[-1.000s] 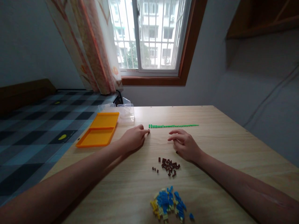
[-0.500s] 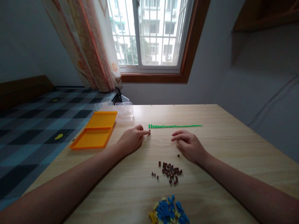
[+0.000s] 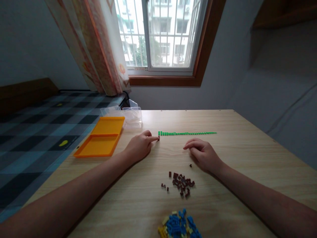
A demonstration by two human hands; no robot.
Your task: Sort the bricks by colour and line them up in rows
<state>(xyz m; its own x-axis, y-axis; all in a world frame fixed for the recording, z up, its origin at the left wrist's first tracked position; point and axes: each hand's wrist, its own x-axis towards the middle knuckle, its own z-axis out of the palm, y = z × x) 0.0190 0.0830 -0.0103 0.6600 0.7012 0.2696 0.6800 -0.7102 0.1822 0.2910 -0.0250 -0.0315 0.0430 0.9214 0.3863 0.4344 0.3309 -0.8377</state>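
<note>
My left hand [image 3: 139, 145] lies low over the table with its index finger stretched out and the other fingers curled. That fingertip touches a small brown brick [image 3: 158, 138], which stands just in front of the left end of a row of green bricks [image 3: 185, 134]. My right hand [image 3: 204, 153] hovers to the right, fingers loosely bent and apart, with nothing visible in it. A single dark brown brick [image 3: 190, 165] lies nearest to it on the table. Closer to me is a loose pile of brown bricks [image 3: 182, 183], with several strays on its left.
A heap of blue and yellow bricks [image 3: 179, 225] lies at the near edge of view. At the left stands an open orange case [image 3: 95, 155]; behind it are clear plastic boxes [image 3: 132, 117]. The wooden table [image 3: 247, 142] borders a checked bed [image 3: 29, 142].
The view has shifted slightly. My left fingertip stays on the brown brick by the green row, and my right hand has barely moved.
</note>
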